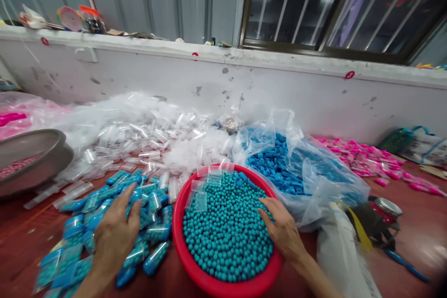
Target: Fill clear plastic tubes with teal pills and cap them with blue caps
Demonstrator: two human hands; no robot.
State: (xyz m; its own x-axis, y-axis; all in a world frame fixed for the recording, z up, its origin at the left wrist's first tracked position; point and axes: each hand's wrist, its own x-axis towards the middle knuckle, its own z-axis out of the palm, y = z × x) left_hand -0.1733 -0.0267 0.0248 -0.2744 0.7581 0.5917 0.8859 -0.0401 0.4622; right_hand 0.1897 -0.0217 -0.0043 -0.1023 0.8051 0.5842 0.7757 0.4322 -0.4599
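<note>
A red basin point(177, 237) full of small teal beads point(226, 228) stands in front of me. Several empty clear plastic tubes point(200, 201) lie on the beads near its far left edge. My right hand point(279, 226) reaches over the right rim, its slightly bent fingers apart at the beads' surface. I see nothing held in it. To the left, my left hand point(117, 228) hovers with thumb and fingers spread, holding nothing. Beneath and around it lies a pile of bead-filled clear tubes with blue caps point(157, 257); whether the hand touches them, I cannot tell.
Empty clear tubes point(150, 135) heap along the wall. Blue caps point(275, 163) fill a clear plastic bag behind the basin. Pink pieces point(363, 156) lie far right. A grey bowl point(56, 153) with pink beads stands left. A white sack point(345, 251) and a metal-lidded jar point(386, 209) sit right.
</note>
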